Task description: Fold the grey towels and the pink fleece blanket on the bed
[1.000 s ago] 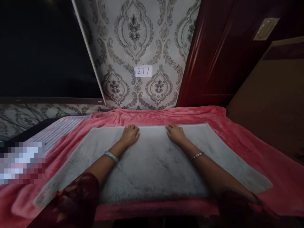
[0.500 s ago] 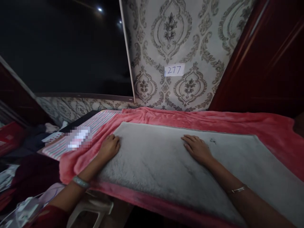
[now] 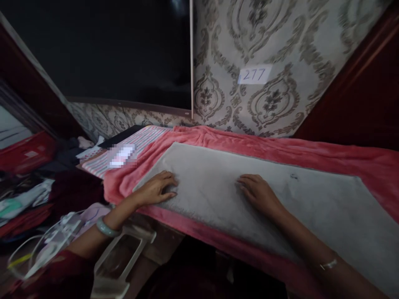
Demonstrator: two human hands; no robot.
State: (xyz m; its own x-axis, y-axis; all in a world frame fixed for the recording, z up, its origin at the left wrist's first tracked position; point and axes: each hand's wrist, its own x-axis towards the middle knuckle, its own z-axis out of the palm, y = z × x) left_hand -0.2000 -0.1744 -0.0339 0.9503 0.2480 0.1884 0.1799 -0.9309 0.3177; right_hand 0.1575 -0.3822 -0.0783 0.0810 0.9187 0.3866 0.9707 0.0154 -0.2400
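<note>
A grey plush cloth (image 3: 212, 178) lies spread over a pink fleece blanket (image 3: 268, 143) on a long surface. My left hand (image 3: 159, 187) rests on the cloth near its left end, thumb spread away from the fingers and nothing held. Further right, my right hand (image 3: 257, 192) lies on the middle of the same cloth, fingers stretched out and holding nothing. A small dark mark (image 3: 294, 177) shows on the cloth beyond the right hand. The cloth's near right part is partly covered by my right forearm.
Left of the blanket are a striped cloth (image 3: 148, 135) and a blurred-out bright object (image 3: 123, 155). A pale plastic stool (image 3: 137, 249) stands below, beside cables and piled clothes (image 3: 75, 187). A large dark screen (image 3: 109, 54) is behind, near a paper marked 277 (image 3: 254, 74).
My left hand has shifted from the cloth's left edge inward and nearer to me, its thumb now spread. My right hand stays on the cloth. The camera view has turned.
</note>
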